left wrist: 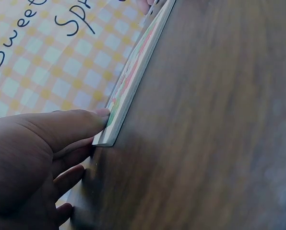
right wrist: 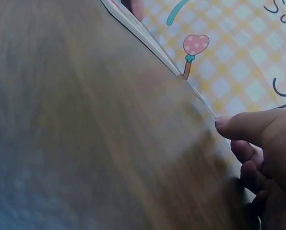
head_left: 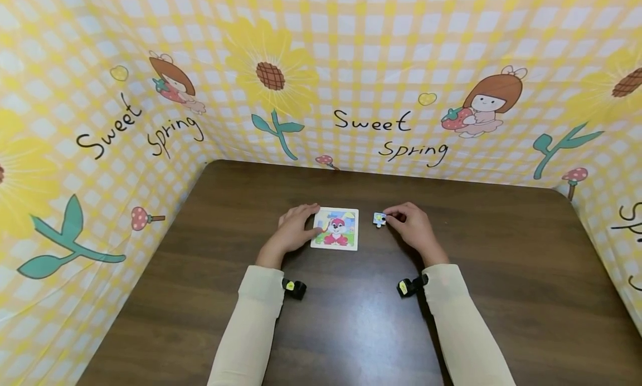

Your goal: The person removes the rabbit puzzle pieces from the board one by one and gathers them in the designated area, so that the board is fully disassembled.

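In the head view, a square jigsaw puzzle [head_left: 335, 239] with a pink cartoon animal and a pale border lies flat on the table. My left hand [head_left: 296, 228] holds it by its left side, thumb on the picture and fingers by the upper left corner. The left wrist view shows that thumb [left wrist: 83, 123] on the puzzle's near end [left wrist: 115, 129]. To the right of the puzzle, a small blue and yellow puzzle piece [head_left: 379, 218] is pinched at its right edge by my right hand [head_left: 412, 229]. The piece looks edge-on and thin in the right wrist view.
The dark wooden table [head_left: 351, 330] reaches a yellow checked cloth [head_left: 371, 57], which stands as walls at the back and both sides. Black wrist straps [head_left: 295, 288] sit at both sleeve cuffs.
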The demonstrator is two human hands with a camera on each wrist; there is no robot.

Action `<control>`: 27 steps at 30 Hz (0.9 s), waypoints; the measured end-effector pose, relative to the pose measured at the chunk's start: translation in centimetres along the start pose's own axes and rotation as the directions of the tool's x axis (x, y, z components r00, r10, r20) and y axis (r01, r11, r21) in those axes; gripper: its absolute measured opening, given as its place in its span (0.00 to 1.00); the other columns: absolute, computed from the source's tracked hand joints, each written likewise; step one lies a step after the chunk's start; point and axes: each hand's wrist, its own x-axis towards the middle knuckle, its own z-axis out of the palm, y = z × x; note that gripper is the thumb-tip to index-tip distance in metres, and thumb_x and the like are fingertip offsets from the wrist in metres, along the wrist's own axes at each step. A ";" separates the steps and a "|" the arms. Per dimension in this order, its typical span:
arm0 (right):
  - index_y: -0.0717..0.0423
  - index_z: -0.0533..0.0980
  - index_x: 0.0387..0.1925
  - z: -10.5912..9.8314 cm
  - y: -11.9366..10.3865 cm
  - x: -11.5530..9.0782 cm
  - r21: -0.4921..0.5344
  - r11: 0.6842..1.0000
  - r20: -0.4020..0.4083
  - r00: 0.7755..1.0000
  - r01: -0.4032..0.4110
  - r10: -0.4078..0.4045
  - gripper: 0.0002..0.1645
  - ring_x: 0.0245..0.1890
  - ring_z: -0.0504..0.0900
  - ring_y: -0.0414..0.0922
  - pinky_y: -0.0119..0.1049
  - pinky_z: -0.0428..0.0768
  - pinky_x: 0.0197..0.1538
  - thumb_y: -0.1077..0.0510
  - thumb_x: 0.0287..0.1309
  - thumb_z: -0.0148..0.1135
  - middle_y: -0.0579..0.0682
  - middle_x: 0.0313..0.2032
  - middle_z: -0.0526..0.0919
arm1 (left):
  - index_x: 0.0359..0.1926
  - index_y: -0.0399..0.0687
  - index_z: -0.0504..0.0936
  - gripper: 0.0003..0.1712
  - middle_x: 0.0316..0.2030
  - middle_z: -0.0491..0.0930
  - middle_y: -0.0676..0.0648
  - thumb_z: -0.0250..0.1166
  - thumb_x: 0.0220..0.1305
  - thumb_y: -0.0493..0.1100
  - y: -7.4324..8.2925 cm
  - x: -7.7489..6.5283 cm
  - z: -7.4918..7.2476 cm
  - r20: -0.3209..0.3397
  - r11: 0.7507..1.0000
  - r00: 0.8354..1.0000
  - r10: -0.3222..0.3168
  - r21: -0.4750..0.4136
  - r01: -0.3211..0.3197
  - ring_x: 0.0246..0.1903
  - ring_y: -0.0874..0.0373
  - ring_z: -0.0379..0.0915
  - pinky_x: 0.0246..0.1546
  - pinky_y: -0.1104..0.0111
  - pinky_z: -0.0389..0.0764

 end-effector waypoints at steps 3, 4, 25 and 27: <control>0.51 0.84 0.42 0.1 -0.1 0.1 -0.008 1.000 -0.006 1.000 -0.002 0.002 0.08 0.34 0.72 0.47 0.42 0.71 0.38 0.56 0.63 0.64 0.50 0.38 0.77 | 0.73 0.52 0.62 0.37 0.72 0.58 0.49 0.61 0.68 0.55 0.0 0.0 -0.1 0.002 1.000 1.000 -0.001 0.000 0.001 0.72 0.47 0.45 0.67 0.45 0.44; 0.51 0.84 0.42 0.1 -0.1 0.1 -0.011 1.000 -0.009 1.000 -0.002 0.002 0.08 0.34 0.72 0.47 0.42 0.71 0.38 0.56 0.63 0.64 0.50 0.38 0.77 | 0.73 0.52 0.62 0.37 0.72 0.58 0.50 0.61 0.68 0.55 0.0 0.0 -0.1 0.002 1.000 1.000 0.000 0.001 0.000 0.72 0.47 0.45 0.67 0.45 0.44; 0.54 0.85 0.39 0.5 -0.1 0.2 -0.016 1.000 -0.041 0.999 -0.003 0.002 0.07 0.33 0.73 0.47 0.41 0.71 0.37 0.60 0.59 0.67 0.52 0.36 0.78 | 0.73 0.53 0.62 0.37 0.73 0.57 0.51 0.61 0.68 0.54 0.1 0.0 -0.1 0.020 1.000 1.000 -0.006 0.005 0.006 0.72 0.48 0.44 0.67 0.46 0.44; 0.54 0.85 0.39 0.5 -0.1 0.2 -0.009 1.000 -0.046 0.999 0.001 -0.002 0.07 0.33 0.73 0.48 0.42 0.72 0.37 0.59 0.59 0.68 0.52 0.36 0.78 | 0.73 0.53 0.62 0.37 0.73 0.57 0.51 0.61 0.68 0.54 0.1 0.0 -0.1 0.018 1.000 1.000 -0.004 0.002 0.004 0.72 0.48 0.44 0.67 0.46 0.43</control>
